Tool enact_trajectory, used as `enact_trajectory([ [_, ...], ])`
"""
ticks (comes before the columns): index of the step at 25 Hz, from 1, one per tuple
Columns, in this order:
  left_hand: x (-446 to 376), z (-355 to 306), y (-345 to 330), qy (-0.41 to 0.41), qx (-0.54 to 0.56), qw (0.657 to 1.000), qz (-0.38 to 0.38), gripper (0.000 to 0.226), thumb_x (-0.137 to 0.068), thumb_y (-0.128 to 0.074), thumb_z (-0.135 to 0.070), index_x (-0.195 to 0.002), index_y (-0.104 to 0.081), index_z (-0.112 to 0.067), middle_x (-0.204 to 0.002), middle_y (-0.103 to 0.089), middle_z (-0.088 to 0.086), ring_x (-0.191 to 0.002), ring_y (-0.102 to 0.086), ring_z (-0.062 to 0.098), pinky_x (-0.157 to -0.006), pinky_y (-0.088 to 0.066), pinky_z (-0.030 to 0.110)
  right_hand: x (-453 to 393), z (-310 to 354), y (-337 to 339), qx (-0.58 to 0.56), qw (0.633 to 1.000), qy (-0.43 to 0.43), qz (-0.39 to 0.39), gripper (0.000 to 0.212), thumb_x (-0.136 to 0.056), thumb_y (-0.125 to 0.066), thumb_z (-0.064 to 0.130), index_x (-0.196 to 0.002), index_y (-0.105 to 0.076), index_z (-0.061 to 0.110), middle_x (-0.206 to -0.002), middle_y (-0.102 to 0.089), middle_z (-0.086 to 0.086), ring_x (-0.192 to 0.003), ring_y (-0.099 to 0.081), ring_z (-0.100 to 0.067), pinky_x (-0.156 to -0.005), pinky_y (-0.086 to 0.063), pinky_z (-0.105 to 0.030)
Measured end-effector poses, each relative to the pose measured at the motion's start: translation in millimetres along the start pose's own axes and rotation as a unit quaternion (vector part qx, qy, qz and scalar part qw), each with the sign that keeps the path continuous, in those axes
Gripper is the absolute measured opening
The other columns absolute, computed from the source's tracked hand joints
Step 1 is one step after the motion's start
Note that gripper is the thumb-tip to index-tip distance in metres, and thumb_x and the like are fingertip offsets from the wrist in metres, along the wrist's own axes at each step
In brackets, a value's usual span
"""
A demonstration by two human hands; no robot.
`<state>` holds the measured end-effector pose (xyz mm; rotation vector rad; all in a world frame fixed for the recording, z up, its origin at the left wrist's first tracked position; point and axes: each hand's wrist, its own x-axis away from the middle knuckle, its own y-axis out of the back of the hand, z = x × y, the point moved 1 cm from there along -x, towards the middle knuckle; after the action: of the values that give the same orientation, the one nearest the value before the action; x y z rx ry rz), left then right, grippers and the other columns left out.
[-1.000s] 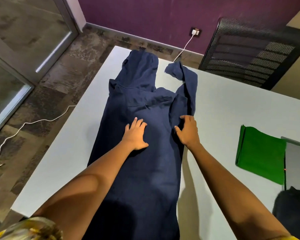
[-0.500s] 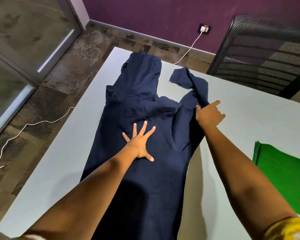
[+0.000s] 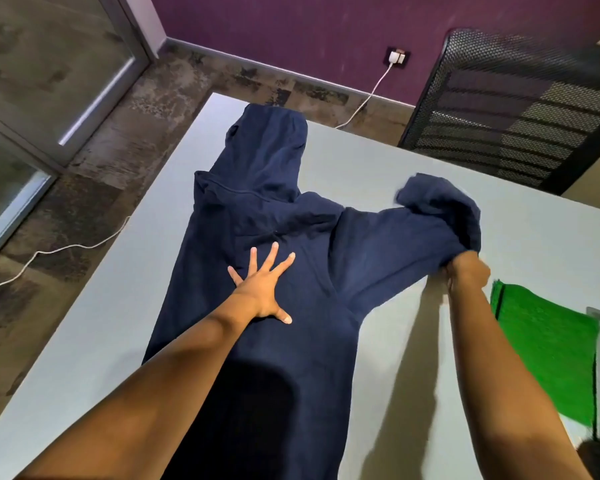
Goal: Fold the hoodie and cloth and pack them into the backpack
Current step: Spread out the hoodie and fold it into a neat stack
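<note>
The hoodie (image 3: 257,341) is lying along the table (image 3: 84,341), hood at the far end. The cloth (image 3: 548,355) is lying to its right, and the chair (image 3: 520,109) is standing behind the table.

Single head-worn view, looking steeply down and forward over the table (image 3: 378,157), close in, right edge perhaps motion-blurred

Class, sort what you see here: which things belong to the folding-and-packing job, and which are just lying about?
Job: navy hoodie, its sleeve gripped by the right hand, left hand pressing it flat, green cloth.

Lying about: mesh chair, white cable, wall charger.
</note>
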<state>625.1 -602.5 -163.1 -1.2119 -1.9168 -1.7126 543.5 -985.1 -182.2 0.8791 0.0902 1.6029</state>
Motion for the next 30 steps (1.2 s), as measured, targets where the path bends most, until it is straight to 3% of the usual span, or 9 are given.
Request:
enact_trajectory([
  [4, 0.5, -0.8, 0.4, 0.005, 0.000, 1.000, 0.001, 0.142, -0.057, -0.093, -0.047, -0.150, 0.014, -0.054, -0.157, 0.037, -0.018, -0.145, 0.036, 0.032, -0.107, 0.009, 0.077, -15.5, -17.6, 41.1, 0.149, 0.988, 0.050, 0.007, 0.078, -0.085, -0.054, 0.051, -0.132, -0.049, -0.012, -0.136, -0.053, -0.032, -0.126, -0.053, -0.046, -0.100, -0.045, -0.046],
  [8, 0.1, -2.5, 0.9, 0.004, -0.001, 1.000, 0.000, 0.143, -0.055, -0.093, -0.048, -0.151, 0.013, -0.054, -0.157, 0.036, -0.018, -0.145, 0.035, 0.032, -0.107, 0.008, 0.077, -21.3, 5.2, 46.3, 0.139, 0.968, 0.208, 0.017, 0.091, -0.064, -0.077, 0.035, -0.139, -0.038, 0.001, -0.142, -0.044, -0.021, -0.127, -0.052, -0.037, -0.104, -0.043, -0.045],
  [11, 0.3, -4.0, 1.8, 0.008, 0.001, 1.000, 0.001, 0.143, -0.055, -0.093, -0.047, -0.151, 0.012, -0.053, -0.157, 0.036, -0.018, -0.145, 0.035, 0.032, -0.108, 0.008, 0.078, -17.5, 24.1, 29.9, 0.200, 0.896, 0.393, 0.046, 0.084, -0.068, -0.082, 0.029, -0.139, -0.042, 0.006, -0.137, -0.050, -0.016, -0.125, -0.049, -0.035, -0.107, -0.041, -0.048],
  [14, 1.1, -3.9, 1.6, 0.006, 0.005, 1.000, -0.001, 0.143, -0.055, -0.094, -0.047, -0.152, 0.011, -0.053, -0.158, 0.035, -0.019, -0.145, 0.035, 0.032, -0.108, 0.008, 0.078, -7.6, 42.7, 3.0, 0.252, 0.844, 0.468, 0.072, 0.067, -0.073, -0.081, 0.031, -0.130, -0.050, 0.012, -0.123, -0.061, -0.011, -0.116, -0.052, -0.035, -0.100, -0.041, -0.047],
  [20, 1.7, -3.9, 2.2, 0.009, 0.006, 1.000, -0.002, 0.143, -0.054, -0.094, -0.047, -0.152, 0.010, -0.053, -0.158, 0.034, -0.019, -0.146, 0.034, 0.031, -0.108, 0.007, 0.078, -1.3, 50.4, -8.0, 0.171, 0.855, 0.469, 0.137, 0.014, -0.081, -0.057, 0.005, -0.092, -0.063, 0.011, -0.092, -0.061, -0.009, -0.084, -0.058, -0.026, -0.076, -0.045, -0.029],
  [23, 1.3, -3.6, 2.5, 0.011, 0.006, 1.000, 0.000, 0.143, -0.054, -0.094, -0.046, -0.152, 0.010, -0.053, -0.158, 0.034, -0.019, -0.146, 0.034, 0.031, -0.108, 0.007, 0.078, 1.7, 43.0, 9.2, -0.125, 0.937, 0.325, 0.022, 0.019, -0.080, -0.049, 0.009, -0.097, -0.058, 0.009, -0.095, -0.057, -0.007, -0.085, -0.053, -0.017, -0.081, -0.047, -0.027],
  [25, 1.5, -3.9, 3.2, 0.011, 0.006, 1.000, -0.001, 0.143, -0.054, -0.094, -0.046, -0.152, 0.010, -0.053, -0.158, 0.034, -0.019, -0.145, 0.035, 0.030, -0.107, 0.007, 0.078, -10.1, 36.4, 25.1, -0.303, 0.942, 0.145, -0.004, 0.029, -0.075, -0.057, 0.018, -0.102, -0.057, 0.007, -0.099, -0.063, -0.008, -0.085, -0.060, -0.021, -0.083, -0.053, -0.031],
  [28, 1.1, -3.7, 2.9, 0.011, 0.007, 1.000, -0.001, 0.143, -0.054, -0.094, -0.046, -0.152, 0.010, -0.053, -0.158, 0.034, -0.019, -0.145, 0.035, 0.030, -0.107, 0.007, 0.077, -41.8, 36.7, 46.7, -0.335, 0.938, 0.062, 0.065, 0.055, -0.068, -0.083, 0.025, -0.115, -0.062, 0.004, -0.111, -0.073, -0.010, -0.096, -0.074, -0.026, -0.082, -0.062, -0.039],
  [30, 0.4, -2.2, 2.4, 0.010, 0.009, 1.000, -0.005, 0.143, -0.054, -0.094, -0.046, -0.152, 0.010, -0.053, -0.158, 0.034, -0.019, -0.145, 0.035, 0.030, -0.107, 0.008, 0.077, -53.6, 49.0, 64.5, -0.317, 0.944, 0.062, 0.060, 0.046, -0.071, -0.084, 0.037, -0.107, -0.068, 0.014, -0.106, -0.076, -0.003, -0.094, -0.074, -0.020, -0.079, -0.062, -0.038],
])
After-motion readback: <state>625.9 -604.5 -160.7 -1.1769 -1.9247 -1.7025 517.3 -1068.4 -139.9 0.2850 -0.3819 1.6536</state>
